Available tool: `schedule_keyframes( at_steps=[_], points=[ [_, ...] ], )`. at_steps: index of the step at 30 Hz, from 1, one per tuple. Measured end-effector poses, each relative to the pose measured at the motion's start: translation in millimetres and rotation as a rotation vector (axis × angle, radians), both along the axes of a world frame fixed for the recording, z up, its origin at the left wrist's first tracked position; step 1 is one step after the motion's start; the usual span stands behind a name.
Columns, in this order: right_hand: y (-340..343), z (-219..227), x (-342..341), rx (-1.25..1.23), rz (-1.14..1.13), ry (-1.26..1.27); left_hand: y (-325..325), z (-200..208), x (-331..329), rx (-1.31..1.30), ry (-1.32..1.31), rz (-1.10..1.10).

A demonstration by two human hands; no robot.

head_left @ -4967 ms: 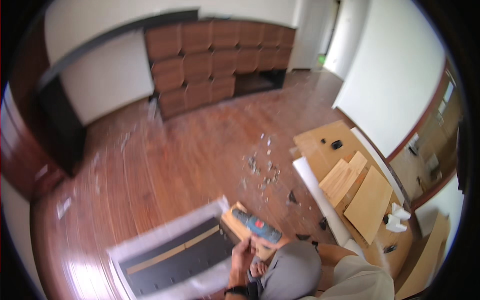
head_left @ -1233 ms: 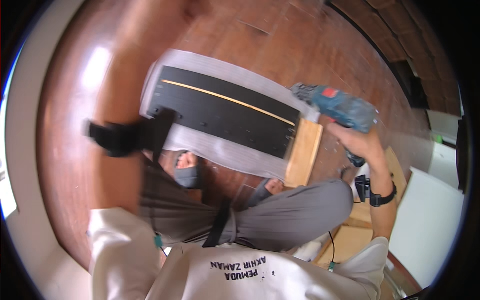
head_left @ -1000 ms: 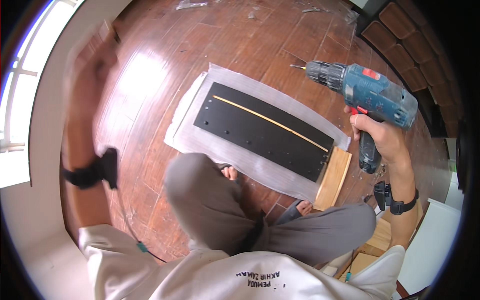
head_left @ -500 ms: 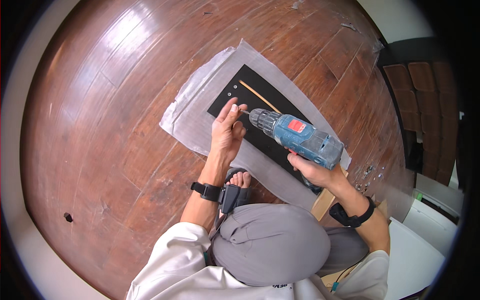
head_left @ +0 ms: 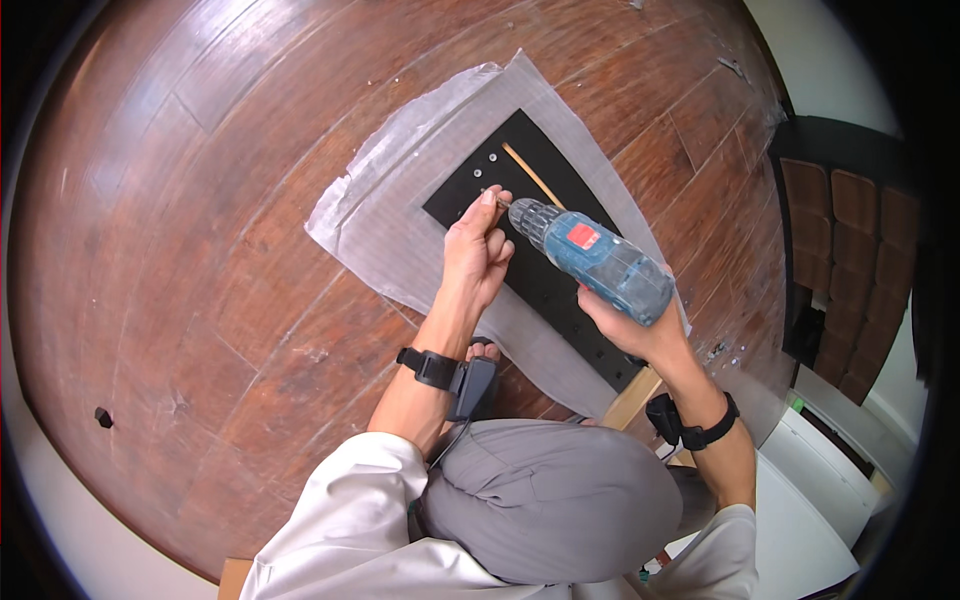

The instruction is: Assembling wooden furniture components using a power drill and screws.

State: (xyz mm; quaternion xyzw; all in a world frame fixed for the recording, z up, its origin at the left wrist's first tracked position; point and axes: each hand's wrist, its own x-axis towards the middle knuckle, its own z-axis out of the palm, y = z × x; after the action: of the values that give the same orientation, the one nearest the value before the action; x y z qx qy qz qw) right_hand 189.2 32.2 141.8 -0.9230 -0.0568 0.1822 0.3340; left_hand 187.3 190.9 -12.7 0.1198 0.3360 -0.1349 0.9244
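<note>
My right hand (head_left: 630,322) is wrapped round the grip of a blue cordless drill (head_left: 608,262) with a red patch and a grey chuck. The drill points up and left. At its tip, the thumb and forefinger of my left hand (head_left: 482,248) pinch a thin metal piece; whether it is a bit or a screw is mostly hidden by the fingers. Below the hands lies a long black panel (head_left: 560,290), with two small round light-coloured fittings (head_left: 485,165) near its far end. A narrow wooden strip (head_left: 530,172) lies on the panel, partly behind the drill.
White foam wrapping (head_left: 390,190) spreads under the panel on the brown wood floor (head_left: 230,260). A pale wooden piece (head_left: 632,398) is by the panel's near end. Small debris (head_left: 722,352) lies to the right, near dark brown-fronted furniture (head_left: 835,240). A small black object (head_left: 103,417) sits at left.
The view has shifted a little. The drill tilts more steeply, and its chuck is closer to my left fingertips, which still pinch at its tip.
</note>
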Motion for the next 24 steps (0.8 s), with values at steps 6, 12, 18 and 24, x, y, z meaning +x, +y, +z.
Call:
schedule_keyframes(
  at_steps=[6,12,18,24],
  points=[
    [13,-16,31,-0.1,0.043,0.073,-6,-17,20,-0.235,0.083,0.079],
    [23,-15,43,-0.05,-0.118,0.214,-11,-21,24,-0.267,0.101,0.101],
    [32,-5,62,-0.174,-0.028,0.22,-13,-15,28,-0.293,0.154,0.152],
    [65,10,100,-0.308,0.088,0.326,-18,-17,12,-0.306,0.063,0.052]
  ],
)
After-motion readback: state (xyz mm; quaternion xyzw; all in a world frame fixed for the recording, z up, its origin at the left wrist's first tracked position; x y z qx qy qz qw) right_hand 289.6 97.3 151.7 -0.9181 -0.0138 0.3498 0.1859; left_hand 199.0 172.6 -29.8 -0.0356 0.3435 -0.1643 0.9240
